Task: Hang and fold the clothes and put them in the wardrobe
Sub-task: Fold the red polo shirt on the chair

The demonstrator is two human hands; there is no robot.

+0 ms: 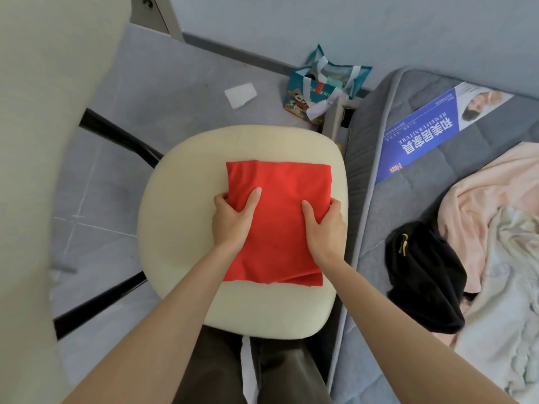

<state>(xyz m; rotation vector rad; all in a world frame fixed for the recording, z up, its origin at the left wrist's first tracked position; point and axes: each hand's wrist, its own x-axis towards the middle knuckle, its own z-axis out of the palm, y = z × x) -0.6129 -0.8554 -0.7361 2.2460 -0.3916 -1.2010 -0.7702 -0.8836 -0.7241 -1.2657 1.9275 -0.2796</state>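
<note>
A folded red garment (280, 205) lies on the cream seat of a chair (180, 228). My left hand (233, 223) grips its left edge, thumb on top and fingers tucked under the fold. My right hand (325, 225) grips the right edge the same way. On the grey mattress (408, 199) to the right lie a black garment (425, 275), a pink cloth (490, 193) and a pale whitish cloth (507, 301).
A teal shopping bag (320, 83) stands on the grey tiled floor by the wall, with a white paper (240, 95) near it. A blue printed sheet (431, 129) lies on the mattress. The chair's cream backrest (35, 141) fills the left side.
</note>
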